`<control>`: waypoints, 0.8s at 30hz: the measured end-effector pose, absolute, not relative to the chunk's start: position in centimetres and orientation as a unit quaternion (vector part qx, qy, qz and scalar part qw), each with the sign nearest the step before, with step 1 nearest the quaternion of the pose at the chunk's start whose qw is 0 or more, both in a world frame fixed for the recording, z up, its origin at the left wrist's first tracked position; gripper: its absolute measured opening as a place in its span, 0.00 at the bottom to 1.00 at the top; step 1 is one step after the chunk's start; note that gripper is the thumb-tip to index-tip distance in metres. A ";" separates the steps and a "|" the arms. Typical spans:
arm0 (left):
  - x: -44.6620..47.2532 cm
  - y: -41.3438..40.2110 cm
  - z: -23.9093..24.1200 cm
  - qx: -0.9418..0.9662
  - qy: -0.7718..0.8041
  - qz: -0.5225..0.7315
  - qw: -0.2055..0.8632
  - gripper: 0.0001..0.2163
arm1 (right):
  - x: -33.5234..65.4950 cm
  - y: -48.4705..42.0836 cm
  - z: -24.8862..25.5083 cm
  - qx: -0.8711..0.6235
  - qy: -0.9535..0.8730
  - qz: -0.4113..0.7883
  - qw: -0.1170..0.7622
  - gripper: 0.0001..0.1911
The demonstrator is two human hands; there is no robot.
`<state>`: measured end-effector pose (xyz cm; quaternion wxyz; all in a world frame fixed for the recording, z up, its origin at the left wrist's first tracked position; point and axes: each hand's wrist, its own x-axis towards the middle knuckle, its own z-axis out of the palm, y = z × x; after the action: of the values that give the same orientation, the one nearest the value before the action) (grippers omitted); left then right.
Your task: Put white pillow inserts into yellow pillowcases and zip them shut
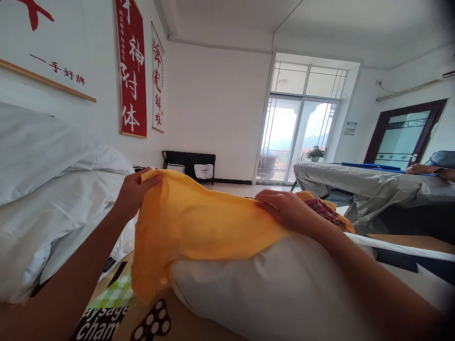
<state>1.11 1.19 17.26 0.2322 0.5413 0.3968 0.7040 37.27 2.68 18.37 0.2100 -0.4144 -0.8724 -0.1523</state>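
A yellow pillowcase [206,222] covers the far end of a white pillow [245,293], whose near part is bare. With thumb and fingers closed, my left hand [137,189] grips the pillowcase at its upper left corner. My right hand [280,206] pinches the cloth along the top edge, farther right. Between the hands the fabric is stretched, and its left side hangs down in folds. What lies inside the pillowcase is hidden.
White bedding [71,189] is piled at left. Below lies a patterned cloth [152,322] with print. Red plaid and yellow fabric [325,210] sits beyond my right hand. A plastic-covered table [373,182] stands at right, where another person's hand [421,169] rests. A black rack [190,161] stands by the wall.
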 end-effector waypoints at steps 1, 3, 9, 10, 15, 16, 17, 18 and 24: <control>1.7 1.4 17.5 0.549 0.397 0.701 0.223 0.14 | 37.8 3.1 18.0 -0.408 -0.880 -0.133 0.202 0.18; 2.9 1.9 17.8 0.578 0.404 0.684 0.187 0.13 | 39.0 3.9 17.5 -0.406 -0.890 -0.105 0.178 0.19; 3.9 3.2 15.9 0.644 0.428 0.608 0.182 0.22 | 43.2 4.9 16.9 -0.451 -0.862 -0.089 0.211 0.22; 3.7 3.3 15.2 0.644 0.424 0.596 0.223 0.25 | 43.5 5.0 16.8 -0.450 -0.862 -0.084 0.218 0.22; 3.7 4.3 10.9 0.704 0.423 0.488 0.294 0.25 | 42.0 5.7 16.0 -0.448 -0.864 -0.083 0.213 0.20; 4.0 4.5 10.2 0.698 0.432 0.501 0.276 0.24 | 41.4 5.7 15.9 -0.462 -0.857 -0.099 0.208 0.19; 4.3 4.9 9.7 0.677 0.445 0.526 0.259 0.23 | 40.8 5.6 15.7 -0.479 -0.846 -0.121 0.201 0.19; 4.5 5.3 9.4 0.647 0.460 0.555 0.249 0.23 | 40.3 5.3 15.5 -0.495 -0.834 -0.146 0.193 0.19; 3.2 7.8 9.2 0.531 0.517 0.602 0.296 0.28 | 40.8 0.7 12.7 -0.424 -0.837 -0.293 0.184 0.30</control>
<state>3.21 7.78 9.18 0.2959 0.5311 0.5174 0.6023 40.76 0.71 12.70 0.1841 -0.4236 -0.8371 -0.2932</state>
